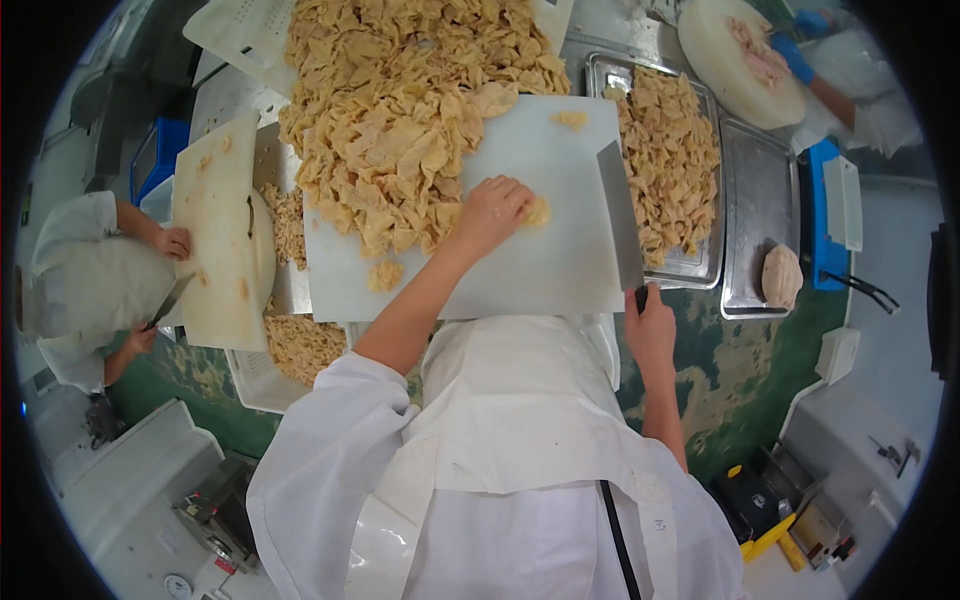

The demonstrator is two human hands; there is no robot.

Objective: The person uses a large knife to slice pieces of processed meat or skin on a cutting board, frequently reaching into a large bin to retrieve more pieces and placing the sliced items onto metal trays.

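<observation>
presently, the main hazard is the broad knife [622,215], gripped by its black handle in the right hand [650,325]. its blade lies along the right edge of the white cutting board [560,265]; whether it touches the board cannot be told. were it swung left without a check, it could catch the bare fingers of the left hand [500,208], which bend down over a small yellow skin-like piece [537,212] right of the board's middle. whether those fingers pinch the piece or only press it cannot be told. wet, slack pieces would likely slide under light pressure, giving a ragged cut.

second risk: the heap of skin-like pieces [380,150] covers the board's far left and could slump toward the left wrist if nudged.

edges and room: bare board lies between the left hand and the blade, and along the near right side. the handle overhangs the near right corner. just beyond the right edge stands the filled metal tray [712,240], limiting sideways travel; the apron [520,390] sits close at the near edge.
</observation>
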